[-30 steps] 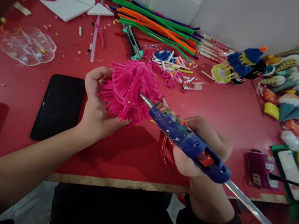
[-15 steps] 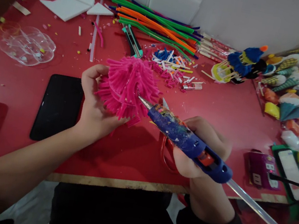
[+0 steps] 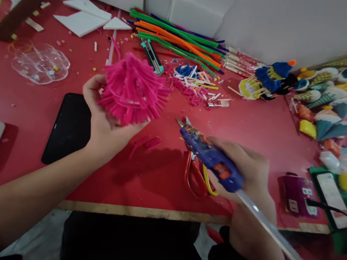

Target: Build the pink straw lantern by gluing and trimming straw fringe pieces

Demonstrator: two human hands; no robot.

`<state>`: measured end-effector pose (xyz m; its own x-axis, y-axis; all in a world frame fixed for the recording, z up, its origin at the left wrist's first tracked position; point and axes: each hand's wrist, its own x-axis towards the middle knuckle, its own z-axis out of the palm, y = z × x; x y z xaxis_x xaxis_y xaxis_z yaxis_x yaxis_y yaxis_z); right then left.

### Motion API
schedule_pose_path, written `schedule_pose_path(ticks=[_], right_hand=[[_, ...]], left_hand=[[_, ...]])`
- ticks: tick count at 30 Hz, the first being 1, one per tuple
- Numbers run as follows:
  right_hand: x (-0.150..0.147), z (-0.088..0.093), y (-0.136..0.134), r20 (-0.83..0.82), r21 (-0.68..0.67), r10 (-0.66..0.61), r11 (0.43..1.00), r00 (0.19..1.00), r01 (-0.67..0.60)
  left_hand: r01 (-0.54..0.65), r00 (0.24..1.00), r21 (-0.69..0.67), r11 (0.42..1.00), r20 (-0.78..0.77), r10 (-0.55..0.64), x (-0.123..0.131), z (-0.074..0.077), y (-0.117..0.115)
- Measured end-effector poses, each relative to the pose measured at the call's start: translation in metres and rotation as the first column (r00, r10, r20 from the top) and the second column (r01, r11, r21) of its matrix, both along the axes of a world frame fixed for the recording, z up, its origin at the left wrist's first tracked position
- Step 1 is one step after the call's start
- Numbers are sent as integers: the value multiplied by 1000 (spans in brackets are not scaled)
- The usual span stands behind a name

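Head view, from where I stand. Left hand (image 3: 104,131): grips a pink pom-pom (image 3: 133,89) above the red worktop (image 3: 155,194), near a black phone (image 3: 68,129). Right hand (image 3: 250,168): well apart from the left, wraps a blue glue gun (image 3: 202,149), whose tip is clear of the pom-pom; scissors (image 3: 188,171) lie beneath. Toward the wall (image 3: 263,20): one bundle of pipe cleaners (image 3: 182,39), mainly green and orange.
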<state>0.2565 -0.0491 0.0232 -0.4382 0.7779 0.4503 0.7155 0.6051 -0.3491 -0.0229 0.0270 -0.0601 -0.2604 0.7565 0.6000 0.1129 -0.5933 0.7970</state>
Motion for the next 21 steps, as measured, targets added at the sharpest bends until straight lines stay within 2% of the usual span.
schedule_pose_path(ticks=[2,4,8,10,12,14,16,19,21], right_hand=[[9,-4,2,189,-63,-22,997,982,34],[19,-9,5,302,-88,-71,991,951,102],[53,-18,17,363,-1,-251,963,897,270],[77,-24,25,393,-16,-300,943,869,333],[103,-31,35,407,-29,-296,941,864,336],[124,-36,44,370,-29,-258,957,892,289],[137,-35,51,332,-13,-234,968,914,252],[128,-20,49,310,61,-284,958,907,279],[95,-5,40,303,106,-314,949,900,296]], left_hand=[[-35,999,10,999,36,35,-1,-2,3],[-48,995,-5,999,89,48,-1,-4,6],[-52,990,-54,997,125,59,1,-5,9],[-66,990,-57,996,118,72,3,-5,9],[-63,990,-70,996,123,72,4,-4,7],[-45,989,-98,994,133,57,5,-3,6],[-29,990,-121,992,137,45,5,-3,4],[-16,989,-119,993,146,34,4,-3,3],[-21,988,-106,994,152,37,3,-3,3]])
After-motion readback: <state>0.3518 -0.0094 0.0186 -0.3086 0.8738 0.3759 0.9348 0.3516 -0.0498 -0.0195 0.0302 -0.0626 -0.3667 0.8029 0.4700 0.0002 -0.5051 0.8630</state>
